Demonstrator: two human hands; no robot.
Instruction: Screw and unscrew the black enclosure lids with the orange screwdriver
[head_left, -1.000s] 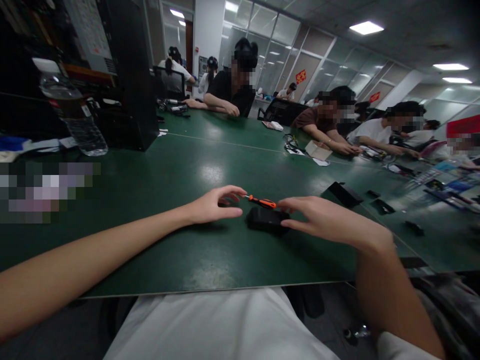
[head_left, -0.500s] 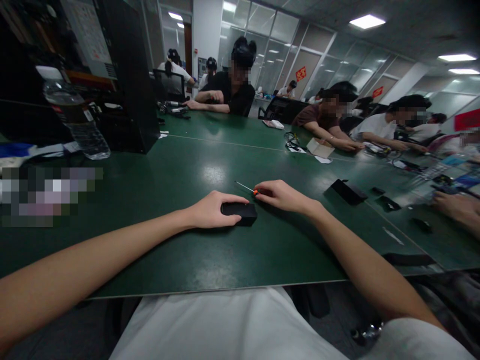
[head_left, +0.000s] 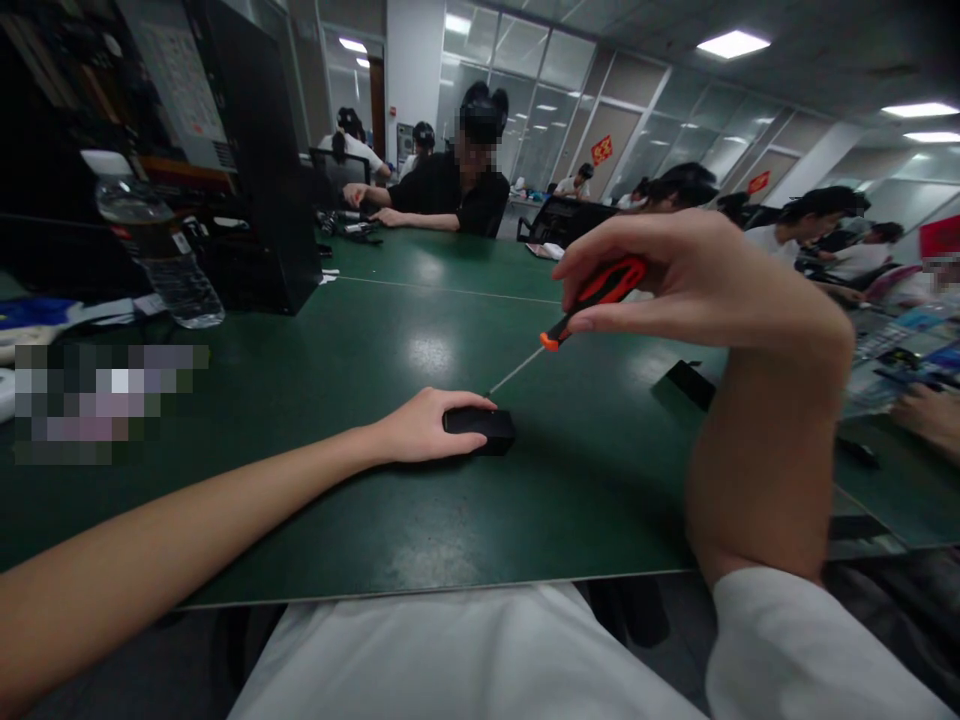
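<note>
Thumb and fingers of my left hand (head_left: 427, 425) grip the sides of a small black box (head_left: 487, 428) that rests on the green table (head_left: 375, 520). Raised above the table to the right, my right hand (head_left: 675, 280) is closed on the red and black handle of a screwdriver (head_left: 609, 283). The screwdriver is tilted, its thin metal shaft pointing down and left. Its tip is close to the far edge of the box, by my left index finger; whether it touches the box I cannot tell.
At the left a clear plastic bottle (head_left: 161, 240) stands beside a large black case (head_left: 255, 160). A black open box part (head_left: 690, 383) lies at the right, partly behind my right arm. A person in black (head_left: 450, 190) sits across the table. Another person's hand (head_left: 930, 415) is at the far right.
My right hand has lifted off the table with the screwdriver and swung it round, so the shaft now slopes down toward the box. My left hand and the box have stayed in place.
</note>
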